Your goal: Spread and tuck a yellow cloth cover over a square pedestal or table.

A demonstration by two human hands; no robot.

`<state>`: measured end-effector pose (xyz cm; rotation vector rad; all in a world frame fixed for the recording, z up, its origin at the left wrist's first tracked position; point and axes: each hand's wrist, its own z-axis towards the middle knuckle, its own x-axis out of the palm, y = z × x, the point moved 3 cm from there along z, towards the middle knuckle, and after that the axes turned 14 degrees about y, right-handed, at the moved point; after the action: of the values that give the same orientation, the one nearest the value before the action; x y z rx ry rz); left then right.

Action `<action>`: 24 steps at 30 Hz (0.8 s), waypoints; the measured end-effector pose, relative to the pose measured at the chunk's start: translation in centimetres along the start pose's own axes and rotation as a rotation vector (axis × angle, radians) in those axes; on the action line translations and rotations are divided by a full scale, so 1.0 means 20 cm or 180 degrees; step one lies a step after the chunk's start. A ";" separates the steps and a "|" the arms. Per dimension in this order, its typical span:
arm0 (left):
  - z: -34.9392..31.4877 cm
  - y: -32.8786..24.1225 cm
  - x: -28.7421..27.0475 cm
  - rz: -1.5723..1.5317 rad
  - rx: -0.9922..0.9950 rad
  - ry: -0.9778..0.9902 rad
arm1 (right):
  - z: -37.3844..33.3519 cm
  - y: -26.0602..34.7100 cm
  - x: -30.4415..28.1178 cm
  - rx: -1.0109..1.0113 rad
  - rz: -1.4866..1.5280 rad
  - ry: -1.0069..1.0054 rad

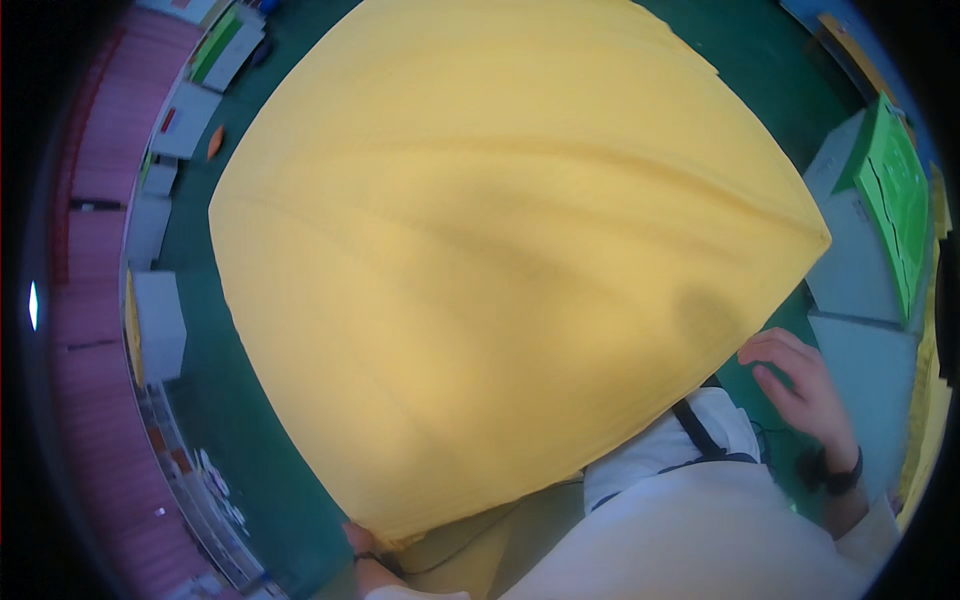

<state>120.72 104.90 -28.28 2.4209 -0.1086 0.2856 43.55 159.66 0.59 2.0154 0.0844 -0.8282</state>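
Observation:
A large plain yellow cloth point(480, 230) fills the middle of the view, spread wide with soft folds running toward its right corner. At its near left corner is my left hand point(360, 540), closed on the bunched edge; most of its fingers are hidden. My right hand point(795, 385) is beside the near right edge of the cloth, fingers extended and thumb apart, with nothing seen in it. Whether its fingertips touch the edge, I cannot tell. What lies under the cloth is mostly hidden.
Grey-white boxes point(160, 325) line the left side before a pink curtain point(95, 420). To the right stand a pale cabinet point(850, 250) and a bright green panel point(893, 210). Green floor point(240, 440) shows around the cloth. A dark cable point(465, 545) runs below its near edge.

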 end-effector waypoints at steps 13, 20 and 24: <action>0.17 0.36 -0.70 -0.0734 0.0029 -0.0254 | -0.28 -1.08 -0.15 0.1348 -0.0104 -0.1192; -0.31 0.54 -0.85 -0.1602 -0.0424 -0.0039 | -0.08 -1.52 -0.42 0.1204 0.2960 -0.1292; -0.55 0.19 -1.75 -0.2916 0.0255 -0.0113 | -0.17 -1.84 -0.49 0.0271 0.4169 -0.0899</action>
<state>84.17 109.21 -25.94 2.2830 0.9800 -0.1782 24.28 185.81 -19.64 1.5145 -1.2947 -0.2184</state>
